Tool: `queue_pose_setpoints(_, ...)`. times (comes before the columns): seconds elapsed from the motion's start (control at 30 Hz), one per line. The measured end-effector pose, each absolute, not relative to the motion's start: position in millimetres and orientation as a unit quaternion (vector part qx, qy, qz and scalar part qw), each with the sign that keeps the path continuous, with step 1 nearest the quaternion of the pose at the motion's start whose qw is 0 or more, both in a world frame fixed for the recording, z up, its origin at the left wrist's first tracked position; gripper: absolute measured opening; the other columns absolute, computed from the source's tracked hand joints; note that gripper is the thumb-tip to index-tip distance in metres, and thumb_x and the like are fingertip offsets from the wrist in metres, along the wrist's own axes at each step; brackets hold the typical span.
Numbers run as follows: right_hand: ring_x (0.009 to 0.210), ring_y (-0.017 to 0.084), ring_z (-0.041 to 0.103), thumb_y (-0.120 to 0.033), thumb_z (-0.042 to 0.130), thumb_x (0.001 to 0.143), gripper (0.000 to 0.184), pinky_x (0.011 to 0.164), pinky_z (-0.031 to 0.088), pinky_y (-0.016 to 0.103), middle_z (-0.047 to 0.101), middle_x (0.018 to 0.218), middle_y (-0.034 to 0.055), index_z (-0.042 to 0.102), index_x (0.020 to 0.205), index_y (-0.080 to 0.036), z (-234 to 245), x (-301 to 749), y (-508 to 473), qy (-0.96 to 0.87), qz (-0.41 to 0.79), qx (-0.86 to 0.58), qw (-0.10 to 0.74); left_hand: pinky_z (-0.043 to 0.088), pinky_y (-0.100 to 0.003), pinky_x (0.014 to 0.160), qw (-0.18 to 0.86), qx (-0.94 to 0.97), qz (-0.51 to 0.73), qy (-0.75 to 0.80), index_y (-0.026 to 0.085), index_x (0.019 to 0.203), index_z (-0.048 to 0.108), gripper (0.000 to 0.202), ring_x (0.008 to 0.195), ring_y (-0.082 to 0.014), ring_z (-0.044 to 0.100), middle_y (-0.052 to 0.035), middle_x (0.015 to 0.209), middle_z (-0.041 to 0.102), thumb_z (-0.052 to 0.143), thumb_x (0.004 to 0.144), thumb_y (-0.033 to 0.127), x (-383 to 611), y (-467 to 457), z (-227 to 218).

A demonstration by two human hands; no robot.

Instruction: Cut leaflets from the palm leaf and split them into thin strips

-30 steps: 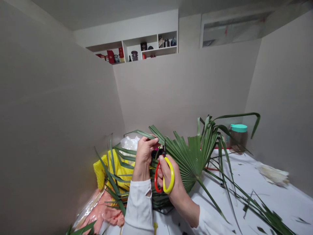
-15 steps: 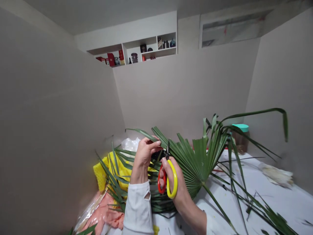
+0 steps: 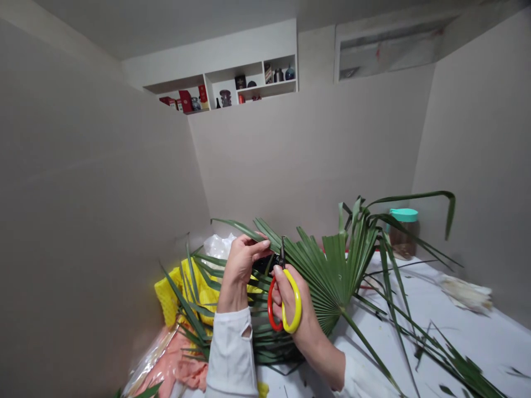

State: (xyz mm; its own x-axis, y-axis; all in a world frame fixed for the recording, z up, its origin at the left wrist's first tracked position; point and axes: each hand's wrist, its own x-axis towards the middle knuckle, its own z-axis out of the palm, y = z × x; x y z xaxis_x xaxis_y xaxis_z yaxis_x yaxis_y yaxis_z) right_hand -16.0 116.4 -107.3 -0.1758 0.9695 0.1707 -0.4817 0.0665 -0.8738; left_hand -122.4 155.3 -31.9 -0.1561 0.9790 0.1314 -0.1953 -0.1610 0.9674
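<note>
Step in hand, as judged: trimming the palm leaf [image 3: 332, 271] strip by strip at its outer edge; the leaf stands fanned over the table [image 3: 433, 298], its stalk [image 3: 367, 345] running down toward the near right. Left hand [image 3: 240, 262]: thumb and fingers nearly closed in a light pinch on a strip at the leaf's left side; right hand [image 3: 306, 310]: curled around the handles of the scissors [image 3: 298, 309], red loop to the left, yellow to the right; blades point upward beside the left fingertips, looking nearly together; cannot tell whether leaf lies between them. A further cut would call for a steady pinch, blades parted and set across the strip, fingertips kept out of line.

Edges and room: the back wall [image 3: 311, 160] rises behind the leaf, with open air above both hands; left side crowded, yellow cloth [image 3: 166, 301] and pink cloth [image 3: 172, 362] lying close by the strips; a white plastic bag [image 3: 218, 247] sits just behind the left hand; far right roomier, though long drooping strips reach near the jar [image 3: 404, 237] and could snag if the leaf is turned.
</note>
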Motion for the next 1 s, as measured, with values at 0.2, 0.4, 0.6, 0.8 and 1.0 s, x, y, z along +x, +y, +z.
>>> queue_pose_setpoints(0.2, 0.075, 0.014, 0.066, -0.037, 0.061, 0.1, 0.026, 0.063, 0.058, 0.029, 0.067, 0.1, 0.0042, 0.063, 0.113, -0.015, -93, -13, 112, -0.456, 0.622, -0.262, 0.58, 0.057, -0.046, 0.086, 0.467, 0.433, 0.631, 0.442, 0.017, 0.125, 0.06, 0.036, 0.104, -0.025, 0.066, -0.0107, 0.126, 0.064, 0.064, 0.093, 0.033, -127, 159, -36)
queue_pose_setpoints(0.4, 0.064, 0.011, 0.062, -0.038, 0.059, 0.101, 0.026, 0.053, 0.053, 0.023, 0.065, 0.091, 0.0016, 0.062, 0.111, -0.015, -100, 25, 136, -0.451, 0.611, -0.276, 0.589, 0.057, -0.046, 0.086, 0.442, 0.43, 0.657, 0.434, 0.018, 0.126, 0.06, 0.036, 0.105, -0.025, 0.066, -0.0105, 0.127, 0.063, 0.063, 0.094, 0.033, -148, 155, -35)
queue_pose_setpoints(0.6, 0.069, 0.013, 0.064, -0.036, 0.061, 0.1, 0.024, 0.06, 0.056, 0.027, 0.066, 0.094, 0.0025, 0.063, 0.111, -0.015, -114, 41, 172, -0.466, 0.632, -0.32, 0.53, 0.058, -0.044, 0.083, 0.448, 0.5, 0.623, 0.402, 0.017, 0.122, 0.062, 0.033, 0.099, -0.0232, 0.067, -0.0096, 0.121, 0.065, 0.064, 0.094, 0.033, -139, 149, -31)
queue_pose_setpoints(0.8, 0.092, 0.02, 0.068, -0.034, 0.063, 0.098, 0.029, 0.077, 0.059, 0.038, 0.066, 0.115, 0.0075, 0.061, 0.121, -0.016, -113, 20, 213, -0.46, 0.633, -0.343, 0.52, 0.059, -0.041, 0.078, 0.427, 0.574, 0.588, 0.377, 0.016, 0.118, 0.063, 0.029, 0.093, -0.021, 0.067, -0.0081, 0.115, 0.067, 0.064, 0.093, 0.032, -126, 141, -23)
queue_pose_setpoints(1.0, 0.096, 0.023, 0.067, -0.036, 0.064, 0.098, 0.031, 0.08, 0.059, 0.04, 0.065, 0.118, 0.0075, 0.062, 0.121, -0.016, -131, 12, 230, -0.433, 0.682, -0.366, 0.463, 0.059, -0.04, 0.078, 0.405, 0.612, 0.561, 0.383, 0.016, 0.115, 0.064, 0.027, 0.092, -0.0204, 0.067, -0.0075, 0.112, 0.068, 0.064, 0.093, 0.032, -120, 138, -19)
